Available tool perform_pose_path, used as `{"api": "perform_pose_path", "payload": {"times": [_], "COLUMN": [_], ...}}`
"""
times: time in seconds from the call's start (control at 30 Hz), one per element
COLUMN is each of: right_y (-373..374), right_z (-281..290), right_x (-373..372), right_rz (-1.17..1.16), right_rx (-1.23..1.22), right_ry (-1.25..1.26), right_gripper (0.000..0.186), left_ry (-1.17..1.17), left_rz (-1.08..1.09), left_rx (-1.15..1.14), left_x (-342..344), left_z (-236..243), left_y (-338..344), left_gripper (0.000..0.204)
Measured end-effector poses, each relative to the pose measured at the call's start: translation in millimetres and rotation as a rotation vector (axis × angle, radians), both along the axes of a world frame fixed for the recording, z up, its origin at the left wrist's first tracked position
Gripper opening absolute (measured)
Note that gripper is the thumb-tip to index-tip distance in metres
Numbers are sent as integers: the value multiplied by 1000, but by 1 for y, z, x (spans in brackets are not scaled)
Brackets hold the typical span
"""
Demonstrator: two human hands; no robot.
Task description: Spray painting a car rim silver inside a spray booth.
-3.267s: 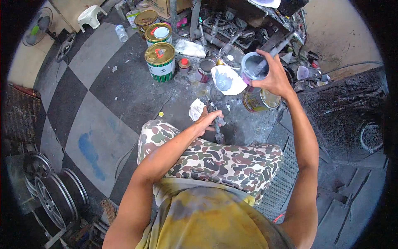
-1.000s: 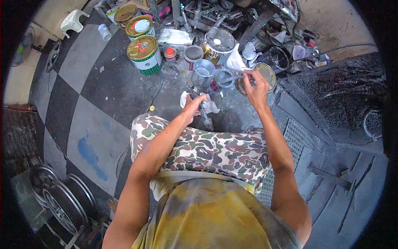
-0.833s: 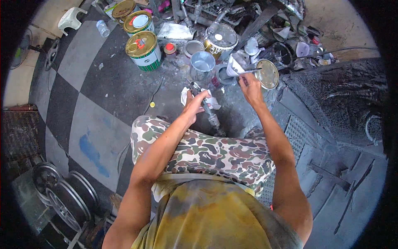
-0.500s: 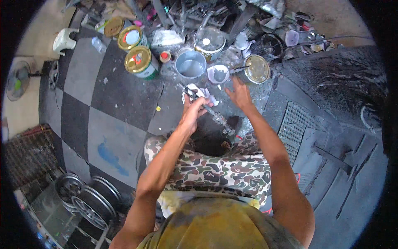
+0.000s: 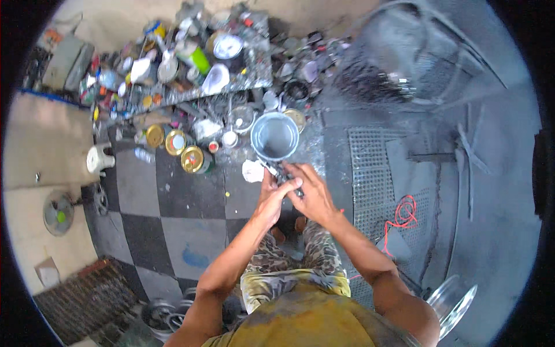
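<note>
Spray gun, by the look of it, this dark metal tool (image 5: 282, 176) sits on the near side of the wide grey cup (image 5: 274, 136), close up against it. Whether the two are joined, the hands hide. The left hand (image 5: 274, 200) has its fingers wrapped around the tool, thumb across the top. In from the other side comes the right hand (image 5: 314, 195), fingers up against the metal; full grip or mere touch, I can't tell. White paper (image 5: 252, 171) shows near and left of the cup's near side, held or lying loose, unclear.

The technique here? Steady left grip, small finger movements on the right, and the cup kept level in case there's liquid inside; its contents are hard to read.

Now the surroundings! Checkered floor (image 5: 136, 184) spreads left of the cup, with a gold-lidded can (image 5: 192, 159) standing on it. Beyond the cup to the left, a crowded counter (image 5: 261, 76) is spattered and piled. Farther left, a white stool (image 5: 99, 159) and a fan (image 5: 59, 213); right of the cup, perforated grey matting (image 5: 370, 168).
</note>
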State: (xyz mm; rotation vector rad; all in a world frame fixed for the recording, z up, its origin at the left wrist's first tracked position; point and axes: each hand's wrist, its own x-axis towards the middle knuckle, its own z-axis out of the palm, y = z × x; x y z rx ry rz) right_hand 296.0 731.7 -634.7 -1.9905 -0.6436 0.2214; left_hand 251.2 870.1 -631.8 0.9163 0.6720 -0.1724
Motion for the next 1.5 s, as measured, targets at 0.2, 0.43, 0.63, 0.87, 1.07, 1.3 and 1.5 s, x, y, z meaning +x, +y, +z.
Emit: {"api": "perform_pose_path", "payload": {"times": [0.2,0.43,0.63,0.87,1.07,1.3,1.5], "right_y": [-69,-137,-214,-309,-407,-511,-575], "right_z": [128,216,272,351,403,452,484], "right_x": [-40,-105,-203,-254,-285,-306,-350], "right_rz": [-242,-546,-1045,-1426,-1499,-1531,-1590], "right_rx": [-81,-213,123,251,108,166,123], "right_ry": [-36,11,217,16,-172,-212,-310], "right_gripper": [55,50,47,33,22,27,26], "left_ry": [19,-143,-407,-434,-550,-785,-718], "left_rz": [-231,-688,-1104,-1686,-1735,-1874,-1954], "left_rx": [-44,-182,-273,-309,-314,-285,-461], "left_x": [-14,-47,-100,-112,-130,-151,-198], "left_z": [132,197,226,204,213,237,226], "left_y": [-85,-148,-208,-253,-364,-509,-598], "left_gripper": [79,76,94,54,37,33,32]}}
